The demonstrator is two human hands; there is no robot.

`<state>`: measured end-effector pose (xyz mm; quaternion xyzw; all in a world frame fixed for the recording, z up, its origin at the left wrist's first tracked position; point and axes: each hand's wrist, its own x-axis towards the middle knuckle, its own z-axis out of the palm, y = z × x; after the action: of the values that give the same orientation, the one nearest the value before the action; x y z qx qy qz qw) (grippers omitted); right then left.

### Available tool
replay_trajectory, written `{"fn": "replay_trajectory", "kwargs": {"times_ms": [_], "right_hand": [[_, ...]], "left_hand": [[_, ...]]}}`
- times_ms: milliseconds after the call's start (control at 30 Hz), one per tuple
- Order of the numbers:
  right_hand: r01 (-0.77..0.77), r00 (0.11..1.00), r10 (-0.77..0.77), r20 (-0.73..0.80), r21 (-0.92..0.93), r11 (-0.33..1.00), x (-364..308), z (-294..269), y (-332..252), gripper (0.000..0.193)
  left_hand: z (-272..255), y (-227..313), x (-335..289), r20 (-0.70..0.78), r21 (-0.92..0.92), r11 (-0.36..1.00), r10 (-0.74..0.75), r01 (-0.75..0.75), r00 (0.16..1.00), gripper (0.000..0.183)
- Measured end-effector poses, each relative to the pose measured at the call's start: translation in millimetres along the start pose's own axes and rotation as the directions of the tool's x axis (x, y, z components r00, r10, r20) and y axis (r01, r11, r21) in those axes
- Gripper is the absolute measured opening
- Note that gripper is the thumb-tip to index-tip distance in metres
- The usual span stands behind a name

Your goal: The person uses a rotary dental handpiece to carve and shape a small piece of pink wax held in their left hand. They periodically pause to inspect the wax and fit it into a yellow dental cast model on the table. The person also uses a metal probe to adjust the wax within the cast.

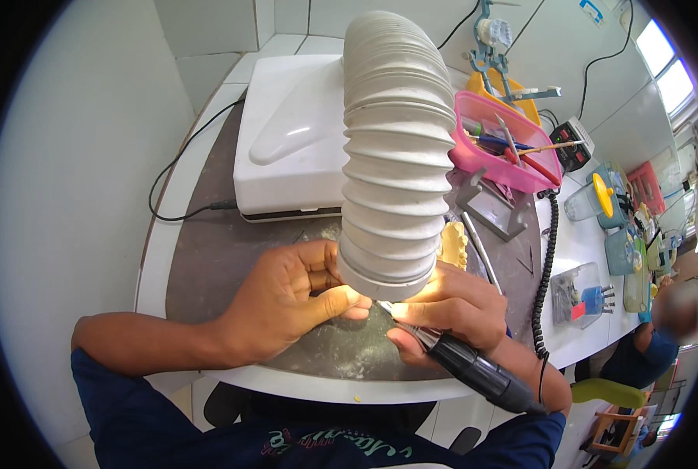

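My right hand (462, 309) grips a black and silver rotary handpiece (482, 374), its slim metal nose pointing toward my left hand. My left hand (282, 297) is closed, thumb and fingers pressed together close to the handpiece's tip. Whatever it pinches is hidden by the fingers and the hose mouth. Right above both hands hangs the open end of a thick white ribbed suction hose (396, 164), which covers part of the fingers. Pale dust (355, 363) is scattered on the dark bench top under my hands. Just behind my right hand stands a yellowish dental cast (452, 244).
A white box-shaped machine (286, 141) fills the bench's back left. On the right are a pink tray of tools (505, 148), a grey stand (493, 205), a coiled black cord (548, 273) and a clear box of burs (579, 297). Another person (650, 344) sits far right.
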<state>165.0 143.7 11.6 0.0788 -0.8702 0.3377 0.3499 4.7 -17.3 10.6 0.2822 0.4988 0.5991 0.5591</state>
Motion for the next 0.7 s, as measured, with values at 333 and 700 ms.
{"fn": "replay_trajectory", "kwargs": {"times_ms": [333,700], "right_hand": [[-0.397,0.884,0.440,-0.159,0.241,0.886,-10,-28,-6,0.018],[-0.754,0.403,0.891,-0.207,0.476,0.452,-66,-111,-45,0.017]], "left_hand": [[-6,2,0,-0.064,0.182,0.980,0.093,-0.080,0.994,0.012],[-2,-9,-3,0.345,0.848,0.218,0.464,-0.483,0.816,0.015]]}}
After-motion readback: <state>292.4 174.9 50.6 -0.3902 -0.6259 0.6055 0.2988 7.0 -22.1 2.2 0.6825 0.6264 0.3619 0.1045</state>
